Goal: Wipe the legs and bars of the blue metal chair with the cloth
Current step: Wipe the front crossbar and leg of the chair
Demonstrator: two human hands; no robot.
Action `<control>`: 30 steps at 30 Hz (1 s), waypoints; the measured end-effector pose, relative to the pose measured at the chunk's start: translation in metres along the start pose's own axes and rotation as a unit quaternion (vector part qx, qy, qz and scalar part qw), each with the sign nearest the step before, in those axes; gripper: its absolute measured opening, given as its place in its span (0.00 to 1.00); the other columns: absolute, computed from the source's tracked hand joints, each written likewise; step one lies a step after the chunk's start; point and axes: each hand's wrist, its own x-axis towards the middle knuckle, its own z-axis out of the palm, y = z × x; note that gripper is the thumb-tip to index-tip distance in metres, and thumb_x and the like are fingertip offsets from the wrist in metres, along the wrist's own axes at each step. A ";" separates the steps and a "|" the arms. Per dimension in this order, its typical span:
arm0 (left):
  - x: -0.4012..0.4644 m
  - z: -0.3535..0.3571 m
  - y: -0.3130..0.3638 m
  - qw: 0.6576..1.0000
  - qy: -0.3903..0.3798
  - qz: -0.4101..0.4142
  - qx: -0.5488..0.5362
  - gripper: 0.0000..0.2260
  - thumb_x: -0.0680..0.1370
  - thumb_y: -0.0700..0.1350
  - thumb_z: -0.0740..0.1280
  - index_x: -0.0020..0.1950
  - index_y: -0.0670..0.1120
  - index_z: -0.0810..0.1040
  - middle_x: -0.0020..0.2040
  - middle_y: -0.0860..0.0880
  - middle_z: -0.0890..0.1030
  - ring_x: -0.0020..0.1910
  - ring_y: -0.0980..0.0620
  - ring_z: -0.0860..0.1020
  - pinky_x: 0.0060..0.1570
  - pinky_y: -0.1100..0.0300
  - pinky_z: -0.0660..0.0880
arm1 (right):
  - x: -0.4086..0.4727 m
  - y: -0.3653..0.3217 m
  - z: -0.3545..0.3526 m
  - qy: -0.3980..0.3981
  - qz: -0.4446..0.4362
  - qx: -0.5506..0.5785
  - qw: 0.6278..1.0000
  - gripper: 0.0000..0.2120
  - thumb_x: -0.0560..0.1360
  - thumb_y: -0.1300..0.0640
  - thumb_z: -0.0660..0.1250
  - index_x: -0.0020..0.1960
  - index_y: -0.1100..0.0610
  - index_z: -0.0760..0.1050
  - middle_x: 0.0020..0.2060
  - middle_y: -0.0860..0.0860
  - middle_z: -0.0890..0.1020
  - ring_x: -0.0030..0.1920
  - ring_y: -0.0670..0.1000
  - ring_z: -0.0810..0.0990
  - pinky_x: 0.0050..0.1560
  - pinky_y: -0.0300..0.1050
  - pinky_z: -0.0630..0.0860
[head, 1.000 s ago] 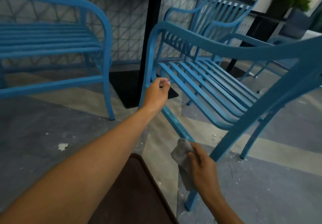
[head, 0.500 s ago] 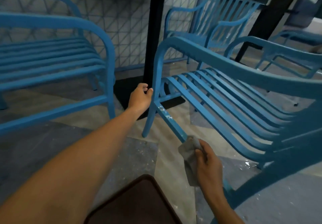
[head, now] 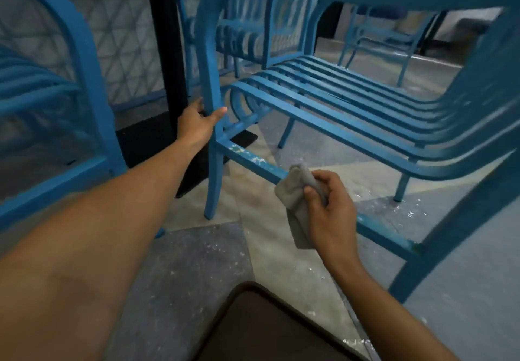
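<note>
Head view: looking down past two bare forearms at a blue metal chair [head: 323, 99] that stands on the floor.
Left hand: the left hand [head: 197, 124] holds the chair's front leg [head: 212, 147], thumb on one side and fingers curled behind it, so the fingertips are hidden.
Right hand: the right hand [head: 329, 208] grips a crumpled grey cloth [head: 295, 192] and holds it against the low side bar [head: 253, 161] that runs from the front leg back to the rear leg.
Side bar: white flecks and scuffed paint show on the stretch left of the cloth; the hand and cloth cover the middle stretch.
Cut off: the chair's top rail and right side run out of the frame, blurred at the edges.
Hard to make out: a dark brown rounded shape [head: 267, 329] at the bottom edge; I cannot tell what it is.
Floor: grey and beige sections [head: 202, 259], dusted with pale specks and small white scraps.
Room: another blue chair [head: 56, 102] just left, more blue chairs [head: 244, 34] behind, a black table post [head: 164, 37] on a dark base, and a wall with a triangle grid pattern [head: 123, 23].
Writing: none can be read.
</note>
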 end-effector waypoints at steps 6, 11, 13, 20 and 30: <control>0.003 0.008 -0.001 0.997 0.035 0.024 -0.065 0.16 0.76 0.51 0.67 0.59 0.43 0.76 0.56 0.46 0.80 0.55 0.50 0.78 0.55 0.57 0.74 | -0.015 0.002 0.011 0.054 0.009 -0.032 0.998 0.07 0.77 0.61 0.63 0.49 0.49 0.72 0.42 0.40 0.77 0.44 0.34 0.75 0.40 0.26 0.72; -0.002 0.004 -0.009 0.996 0.041 0.028 -0.074 0.13 0.76 0.49 0.67 0.57 0.43 0.77 0.52 0.49 0.81 0.49 0.54 0.77 0.47 0.62 0.71 | -0.013 -0.008 0.035 0.063 0.002 -0.077 0.995 0.07 0.77 0.62 0.63 0.46 0.50 0.72 0.37 0.38 0.75 0.41 0.31 0.74 0.38 0.24 0.69; -0.004 0.003 -0.012 0.996 0.044 0.027 -0.071 0.12 0.76 0.49 0.67 0.55 0.43 0.78 0.48 0.50 0.80 0.46 0.56 0.76 0.45 0.64 0.70 | 0.001 -0.014 0.047 0.069 -0.023 -0.107 0.992 0.06 0.77 0.62 0.62 0.46 0.52 0.72 0.36 0.38 0.75 0.38 0.34 0.75 0.36 0.26 0.70; -0.006 0.005 -0.022 0.996 0.053 0.025 -0.060 0.11 0.74 0.45 0.69 0.55 0.44 0.79 0.50 0.46 0.82 0.47 0.52 0.79 0.45 0.63 0.73 | 0.064 -0.020 0.092 0.082 -0.195 -0.284 0.935 0.08 0.77 0.60 0.62 0.50 0.63 0.76 0.38 0.58 0.79 0.43 0.56 0.71 0.37 0.46 0.68; -0.004 0.008 -0.033 0.998 0.047 0.034 -0.040 0.11 0.74 0.45 0.70 0.54 0.45 0.77 0.50 0.48 0.81 0.47 0.53 0.79 0.47 0.59 0.78 | 0.106 0.017 0.151 -0.009 -0.073 -0.332 0.940 0.09 0.78 0.61 0.60 0.53 0.61 0.76 0.43 0.61 0.81 0.49 0.60 0.75 0.45 0.51 0.72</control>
